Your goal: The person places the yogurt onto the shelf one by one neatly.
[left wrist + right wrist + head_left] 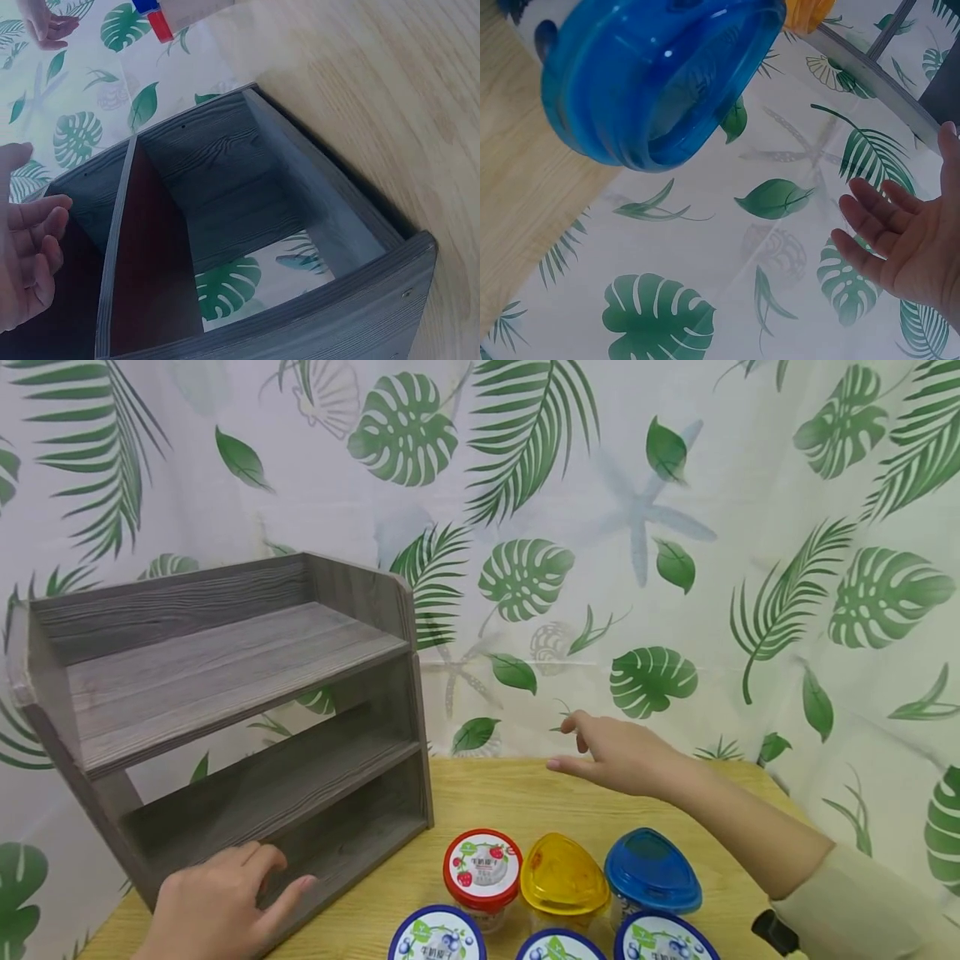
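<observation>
My left hand (pixel 225 902) hovers in front of the grey wooden shelf (pixel 247 718), fingers loosely bent and holding nothing. In the left wrist view the same hand (pixel 30 247) shows at the left edge, beside the shelf's openings. Over the back of the table my right hand (pixel 622 753) is raised with relaxed fingers and nothing in them. It is beyond a tub with a blue lid (pixel 652 870), a tub with a yellow lid (pixel 564 874) and a tub with a red-rimmed lid (pixel 482 868). The right wrist view shows that palm (pixel 915 247) bare.
Several tubs with dark blue rims, such as the left one (pixel 437 937), stand along the near edge, cut off by the frame. The wooden table (pixel 495 785) meets a leaf-print curtain (pixel 570 635) at the back. The shelf's top board (pixel 225 677) holds nothing.
</observation>
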Motion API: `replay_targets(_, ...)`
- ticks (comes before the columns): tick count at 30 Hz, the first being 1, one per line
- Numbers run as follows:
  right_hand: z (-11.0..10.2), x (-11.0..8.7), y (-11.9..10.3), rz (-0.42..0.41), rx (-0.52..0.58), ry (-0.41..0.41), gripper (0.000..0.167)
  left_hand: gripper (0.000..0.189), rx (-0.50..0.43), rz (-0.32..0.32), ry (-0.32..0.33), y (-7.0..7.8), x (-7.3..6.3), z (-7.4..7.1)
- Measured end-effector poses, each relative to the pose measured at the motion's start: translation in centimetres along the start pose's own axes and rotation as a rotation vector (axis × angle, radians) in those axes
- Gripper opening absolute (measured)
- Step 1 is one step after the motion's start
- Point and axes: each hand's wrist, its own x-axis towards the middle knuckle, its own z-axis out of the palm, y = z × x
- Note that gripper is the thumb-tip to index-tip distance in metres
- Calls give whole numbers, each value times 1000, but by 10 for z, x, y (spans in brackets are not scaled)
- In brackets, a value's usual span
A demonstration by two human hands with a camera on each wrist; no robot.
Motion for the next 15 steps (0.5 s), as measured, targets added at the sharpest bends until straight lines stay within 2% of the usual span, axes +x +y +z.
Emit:
replay_targets(8,0,16,-1,-32,165,10,53,70,102,4,70,-7,0,-5)
replay_targets(15,4,29,-6,-25,168,-12,54,69,123,-1,141,-10,-3,-10)
